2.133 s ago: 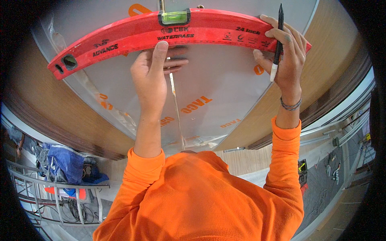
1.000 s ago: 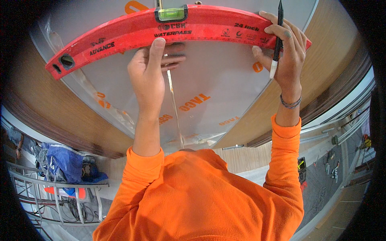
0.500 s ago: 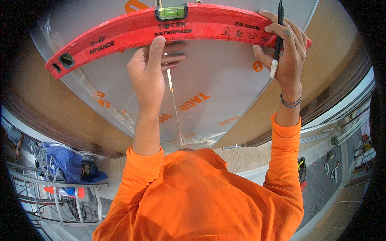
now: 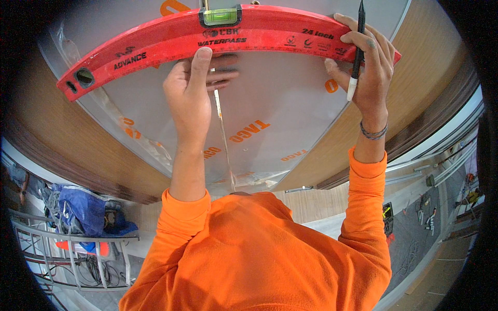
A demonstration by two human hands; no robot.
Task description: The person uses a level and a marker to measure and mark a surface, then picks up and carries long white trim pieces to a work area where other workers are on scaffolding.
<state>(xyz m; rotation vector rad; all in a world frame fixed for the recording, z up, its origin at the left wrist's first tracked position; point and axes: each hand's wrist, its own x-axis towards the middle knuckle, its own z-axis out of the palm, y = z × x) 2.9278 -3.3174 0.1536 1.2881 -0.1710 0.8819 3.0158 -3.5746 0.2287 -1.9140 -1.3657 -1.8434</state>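
A long red spirit level (image 4: pixel 166 45) lies across a grey film-covered panel (image 4: pixel 280 98); its green bubble vial (image 4: pixel 220 16) sits at the middle of the upper edge. Below the vial, my left hand (image 4: pixel 194 85) steadies the lower edge, thumb on the front face and fingers stretched beneath. My right hand (image 4: pixel 374 67) grips the level near its right end, fingers over the top and thumb under the lower edge. That same hand also carries a slim black marker (image 4: pixel 358 57) with a white end, pointing upward across the level. Palm contact on the left is partly hidden.
Wood-toned surfaces (image 4: pixel 332 155) flank the panel. A narrow shiny strip (image 4: pixel 223 127) runs down its middle, and loose clear film (image 4: pixel 254 181) hangs low. At lower left stand a metal ladder-like frame (image 4: pixel 78 249) and a blue bag (image 4: pixel 83 207). Tools (image 4: pixel 428 217) lie on the right floor.
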